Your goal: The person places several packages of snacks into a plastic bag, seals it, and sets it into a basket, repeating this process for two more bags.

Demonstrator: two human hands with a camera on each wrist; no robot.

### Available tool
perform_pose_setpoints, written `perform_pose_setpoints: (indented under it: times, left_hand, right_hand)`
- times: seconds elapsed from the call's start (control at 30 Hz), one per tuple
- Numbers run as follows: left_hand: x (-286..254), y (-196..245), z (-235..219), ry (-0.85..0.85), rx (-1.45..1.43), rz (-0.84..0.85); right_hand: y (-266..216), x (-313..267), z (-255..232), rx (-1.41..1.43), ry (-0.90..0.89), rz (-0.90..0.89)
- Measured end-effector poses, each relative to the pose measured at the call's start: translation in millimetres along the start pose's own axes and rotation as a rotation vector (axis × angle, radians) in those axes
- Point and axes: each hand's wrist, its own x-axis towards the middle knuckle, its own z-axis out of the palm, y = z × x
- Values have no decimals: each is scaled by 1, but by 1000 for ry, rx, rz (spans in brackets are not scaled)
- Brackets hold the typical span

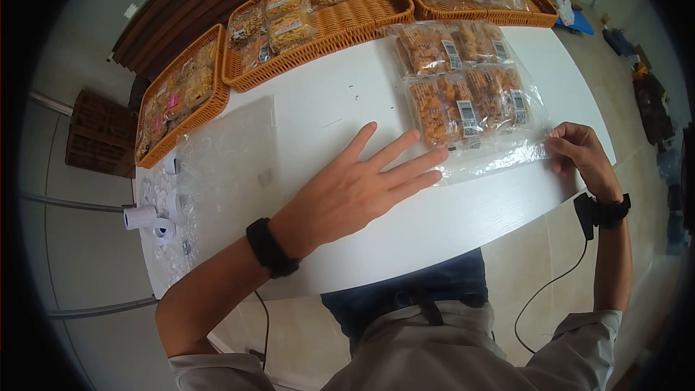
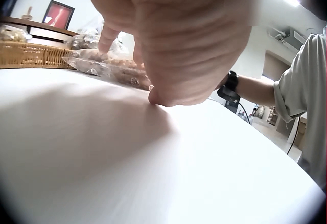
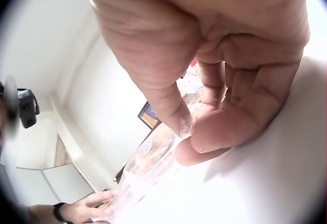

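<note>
Four snack packs point(image 1: 436, 105) fill a limp, likely slippery bag point(image 1: 499, 155), best held by its four-o'clock edge, which the right hand point(image 1: 585, 158) pinches, the left hand point(image 1: 346, 192) open at seven.

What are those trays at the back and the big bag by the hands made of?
The trays look like woven wicker or rattan, glossy orange-brown, though plastic weave is possible. The bag seems to be thin, shiny clear plastic: it wrinkles, catches light and shows the packets inside.

Clear plastic bag point(image 1: 532, 146), flat on desk point(image 1: 326, 210), open-looking edge wrinkled; inside, four clear packs of orange-brown snacks point(image 1: 441, 98), white labels up.
</note>
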Motion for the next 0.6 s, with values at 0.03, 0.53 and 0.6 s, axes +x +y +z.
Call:
perform_pose_setpoints:
  times: [0.03, 0.53, 0.6]
  left_hand:
    - [-3, 2, 1, 18, -11, 5]
    - [20, 14, 15, -3, -27, -40]
    - [24, 20, 13, 8, -7, -33]
  right_hand:
    - [1, -2, 1, 7, 7, -2]
    - [16, 14, -15, -168, 267, -42]
    - [19, 16, -19, -171, 297, -62]
